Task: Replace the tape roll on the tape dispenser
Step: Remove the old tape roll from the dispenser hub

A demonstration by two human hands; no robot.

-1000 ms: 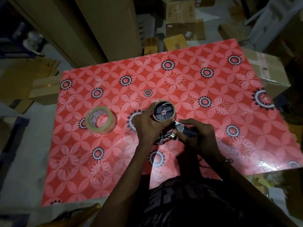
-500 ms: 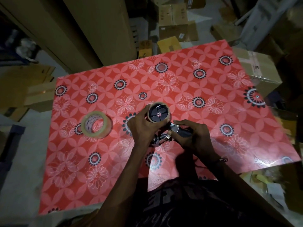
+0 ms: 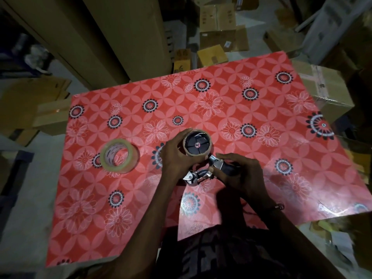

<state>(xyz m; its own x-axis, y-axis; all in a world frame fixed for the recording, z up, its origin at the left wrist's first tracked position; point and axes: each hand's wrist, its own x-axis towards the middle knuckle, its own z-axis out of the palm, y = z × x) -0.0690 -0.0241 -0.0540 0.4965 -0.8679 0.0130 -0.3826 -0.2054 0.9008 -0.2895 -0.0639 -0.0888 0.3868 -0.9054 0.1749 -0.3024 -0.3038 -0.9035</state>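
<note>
Above the middle of the red flowered table (image 3: pixel 231 101) I hold a hand-held tape dispenser (image 3: pixel 203 174) with a black handle and metal front. An empty brown cardboard core (image 3: pixel 197 144) sits on its black hub. My left hand (image 3: pixel 175 158) grips that core from the left side. My right hand (image 3: pixel 239 176) grips the dispenser's handle, which it mostly hides. A full roll of clear tape (image 3: pixel 119 156) lies flat on the table to the left, apart from both hands.
Cardboard boxes (image 3: pixel 219 37) are stacked on the floor beyond the table's far edge, and a taped box (image 3: pixel 326 91) stands at its right corner. Tall cardboard sheets (image 3: pixel 120 37) lean at the back left. More boxes (image 3: pixel 50 115) lie left of the table.
The hands, the dispenser and the core keep the same hold and pose. Only the camera view has shifted slightly; the full roll has not moved.
</note>
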